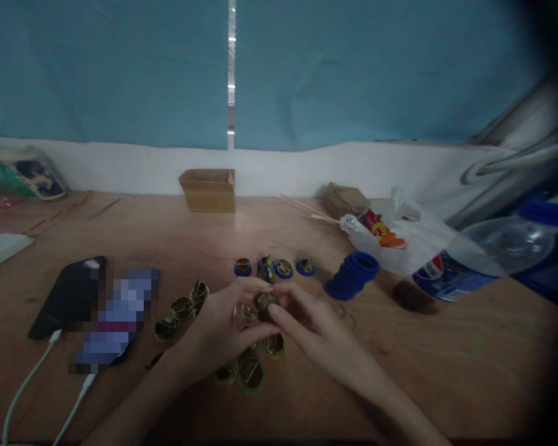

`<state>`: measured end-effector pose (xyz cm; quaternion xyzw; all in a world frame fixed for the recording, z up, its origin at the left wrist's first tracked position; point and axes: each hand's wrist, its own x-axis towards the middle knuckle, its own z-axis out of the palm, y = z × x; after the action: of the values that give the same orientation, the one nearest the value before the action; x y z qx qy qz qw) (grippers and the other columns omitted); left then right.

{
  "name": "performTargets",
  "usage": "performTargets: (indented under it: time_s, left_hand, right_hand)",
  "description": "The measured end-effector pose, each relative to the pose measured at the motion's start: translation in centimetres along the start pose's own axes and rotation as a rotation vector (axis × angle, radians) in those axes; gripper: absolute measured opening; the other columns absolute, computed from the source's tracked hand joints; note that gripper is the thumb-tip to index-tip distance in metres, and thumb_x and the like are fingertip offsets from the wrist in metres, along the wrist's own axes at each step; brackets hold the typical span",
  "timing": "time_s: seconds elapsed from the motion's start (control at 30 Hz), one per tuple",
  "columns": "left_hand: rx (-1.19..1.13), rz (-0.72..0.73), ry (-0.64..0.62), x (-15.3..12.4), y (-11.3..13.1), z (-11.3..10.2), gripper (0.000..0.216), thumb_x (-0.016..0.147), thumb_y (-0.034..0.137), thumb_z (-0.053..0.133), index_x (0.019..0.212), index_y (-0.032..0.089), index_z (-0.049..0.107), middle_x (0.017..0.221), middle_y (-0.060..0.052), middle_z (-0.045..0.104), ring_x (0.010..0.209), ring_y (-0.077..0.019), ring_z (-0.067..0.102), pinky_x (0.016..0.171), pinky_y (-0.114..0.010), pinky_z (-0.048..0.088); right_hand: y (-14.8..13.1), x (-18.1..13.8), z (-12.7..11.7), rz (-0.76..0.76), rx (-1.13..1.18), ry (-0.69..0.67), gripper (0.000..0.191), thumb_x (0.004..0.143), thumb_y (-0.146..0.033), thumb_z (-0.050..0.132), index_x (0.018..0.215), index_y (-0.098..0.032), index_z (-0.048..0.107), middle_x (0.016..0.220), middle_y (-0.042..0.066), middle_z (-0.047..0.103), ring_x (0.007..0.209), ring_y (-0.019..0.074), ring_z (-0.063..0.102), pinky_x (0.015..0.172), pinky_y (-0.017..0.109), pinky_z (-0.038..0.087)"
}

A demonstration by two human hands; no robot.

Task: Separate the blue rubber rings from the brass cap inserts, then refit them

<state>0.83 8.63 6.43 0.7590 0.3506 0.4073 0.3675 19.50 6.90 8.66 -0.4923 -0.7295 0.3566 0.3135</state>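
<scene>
A small round brass fitting [265, 306] is held up between my two hands, over the middle of the table. My right hand [314, 319] pinches it with thumb and forefinger. My left hand [218, 325] curves around its other side, fingertips at its top edge and thumb below; the exact contact is partly hidden. Under and beside my hands lie several similar brass fittings [252, 373], each with a bar across its round face. More brass fittings [182, 308] lie left of my left hand. Beyond my hands, several fittings with blue rings [284, 268] stand in a row.
A stack of blue rings [353, 275] leans right of the row. Farther right are a plastic bag [413, 238] and a bottle [474, 254]. A small cardboard box [210, 192] stands at the back. Two phones [72, 297] with white cables lie left.
</scene>
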Motion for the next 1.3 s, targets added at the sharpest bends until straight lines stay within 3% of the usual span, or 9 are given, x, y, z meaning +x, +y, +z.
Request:
performTargets:
  time_s: [0.17,0.27,0.37,0.43,0.53,0.77,1.03,1.23,1.3]
  left_hand:
    - [0.263,0.214,-0.084,-0.4,-0.5,0.3,0.049,0.088,0.028,0.067,0.131,0.023,0.044,0.127,-0.011,0.062,0.117,-0.0229,0.061,0.098,-0.036,0.052]
    - [0.343,0.234,-0.019,-0.2,-0.8,0.3,0.058,0.086,0.034,0.069,0.135,0.021,0.04,0.135,-0.014,0.056,0.127,-0.0266,0.054,0.105,-0.04,0.047]
    - [0.463,0.151,0.104,0.2,-1.0,0.2,0.039,0.091,0.027,0.061,0.127,0.02,0.046,0.128,-0.013,0.061,0.119,-0.0255,0.059,0.099,-0.04,0.049]
    - [0.551,0.059,0.156,0.4,-1.1,0.1,0.022,0.093,0.018,0.054,0.115,0.021,0.053,0.117,-0.01,0.067,0.107,-0.0241,0.065,0.091,-0.038,0.052]
    - [0.607,-0.028,0.169,0.6,-1.2,0.0,0.013,0.091,0.013,0.053,0.099,0.022,0.057,0.101,-0.006,0.07,0.09,-0.024,0.068,0.081,-0.038,0.052]
    - [0.614,-0.097,0.143,0.5,-1.0,0.1,0.008,0.089,0.015,0.054,0.092,0.021,0.059,0.094,-0.006,0.07,0.082,-0.0238,0.066,0.075,-0.037,0.05]
    - [0.592,-0.12,0.159,0.8,-0.9,-0.4,0.011,0.091,0.016,0.05,0.087,0.021,0.059,0.088,-0.005,0.07,0.083,-0.0231,0.067,0.075,-0.035,0.048]
    - [0.565,-0.124,0.148,0.8,-0.8,-0.3,0.012,0.091,0.016,0.05,0.086,0.02,0.059,0.087,-0.005,0.069,0.081,-0.022,0.066,0.073,-0.033,0.048]
    - [0.56,-0.122,0.145,0.8,-0.9,-0.3,0.012,0.091,0.016,0.05,0.085,0.02,0.059,0.086,-0.005,0.069,0.079,-0.0215,0.066,0.073,-0.033,0.048]
  right_hand:
    - [0.7,0.4,-0.6,-0.055,-0.165,-0.104,0.022,0.092,-0.035,0.059,0.107,-0.02,0.065,0.086,0.004,0.072,0.069,0.0167,0.066,0.057,0.026,0.049]
    - [1.2,1.1,-1.3,-0.095,-0.364,-0.002,0.024,0.095,-0.033,0.053,0.112,-0.018,0.062,0.1,0.009,0.073,0.087,0.0233,0.069,0.074,0.034,0.051]
    - [2.0,1.9,-1.8,-0.095,-0.572,0.099,0.027,0.097,-0.035,0.047,0.11,-0.014,0.059,0.095,0.013,0.072,0.087,0.0285,0.069,0.074,0.039,0.051]
    - [2.6,2.3,-1.7,-0.123,-0.651,0.081,0.025,0.098,-0.034,0.045,0.108,-0.015,0.057,0.091,0.013,0.072,0.082,0.0277,0.07,0.069,0.037,0.051]
    - [3.2,2.4,-0.9,-0.186,-0.7,0.029,0.018,0.097,-0.029,0.046,0.102,-0.016,0.057,0.088,0.012,0.072,0.08,0.027,0.069,0.066,0.035,0.049]
    - [3.6,1.9,0.2,-0.239,-0.735,-0.042,0.014,0.092,-0.027,0.058,0.102,-0.017,0.058,0.102,0.012,0.068,0.092,0.0273,0.064,0.076,0.038,0.05]
    - [4.1,2.0,-1.0,-0.214,-0.775,-0.06,0.014,0.086,-0.028,0.067,0.091,-0.017,0.062,0.1,0.012,0.067,0.095,0.0293,0.063,0.078,0.041,0.048]
    - [2.8,4.2,-1.9,-0.051,-0.782,0.041,0.023,0.095,-0.033,0.05,0.086,-0.016,0.063,0.081,0.01,0.07,0.072,0.0239,0.067,0.06,0.032,0.042]
    - [2.7,5.2,-1.5,-0.001,-0.782,0.064,0.027,0.093,-0.038,0.053,0.08,-0.017,0.063,0.074,0.01,0.07,0.066,0.0238,0.066,0.054,0.031,0.037]
